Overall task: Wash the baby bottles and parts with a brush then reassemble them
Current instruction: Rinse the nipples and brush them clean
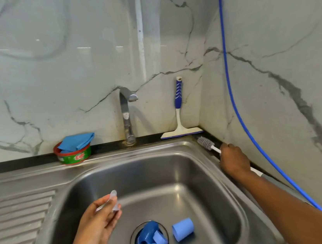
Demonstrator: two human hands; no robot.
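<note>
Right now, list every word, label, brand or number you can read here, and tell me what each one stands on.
"EXO", slightly blurred: logo on the side of the round green plastic tub with a red rim.
Small print beside that logo: too blurred to read.
Small mark on the steel tap: too small to read.
No other text shows.
</note>
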